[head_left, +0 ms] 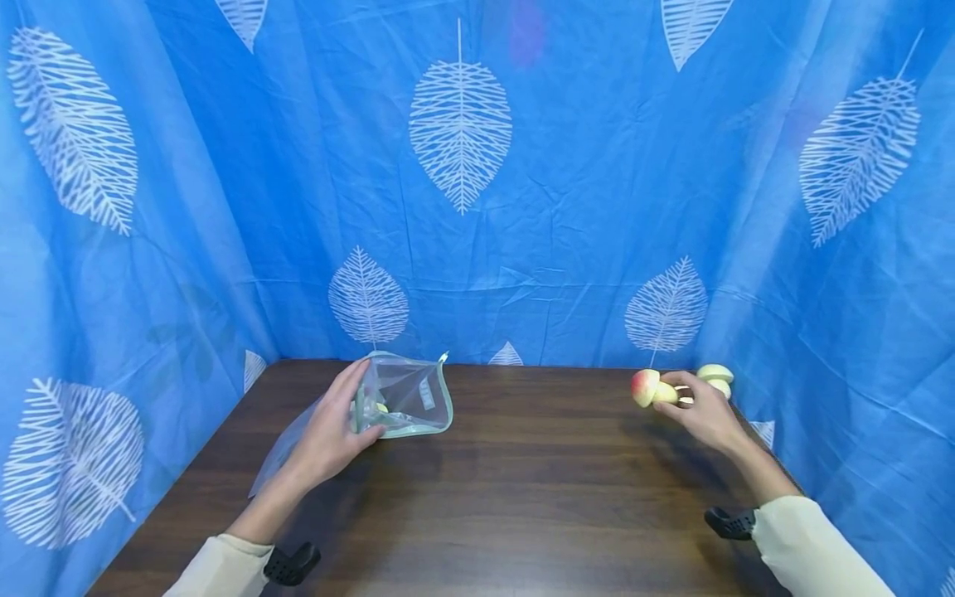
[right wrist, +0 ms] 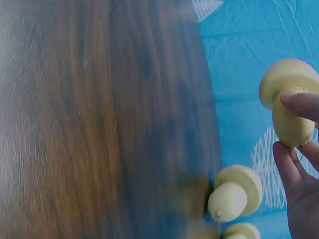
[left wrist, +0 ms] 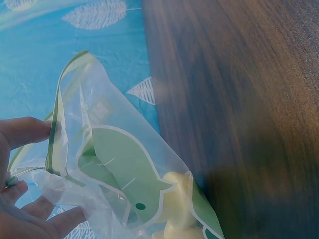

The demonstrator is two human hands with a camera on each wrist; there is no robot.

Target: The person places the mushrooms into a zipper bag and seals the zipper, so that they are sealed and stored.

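My left hand (head_left: 332, 435) holds a clear zip bag (head_left: 436, 398) with pale green edging by its mouth, which gapes toward the right. In the left wrist view, green leaf-like prints cover the bag's side. Pale yellow pieces (left wrist: 180, 209) show through its lower part. Over the table's right side, my right hand (head_left: 709, 414) pinches a toy mushroom (head_left: 644, 387) by its pale stem; the cap is yellow with a red patch. Beyond this hand sits another pale mushroom (head_left: 715, 373). The right wrist view shows two mushrooms on the tabletop, one (right wrist: 242, 231) cut off by the frame's bottom.
The dark wooden table (head_left: 515, 489) spans the space between both hands. A blue curtain (head_left: 552, 207) with white leaf prints encloses its back and sides. Black straps with cameras (head_left: 293, 565) sit at both wrists, over pale sleeves.
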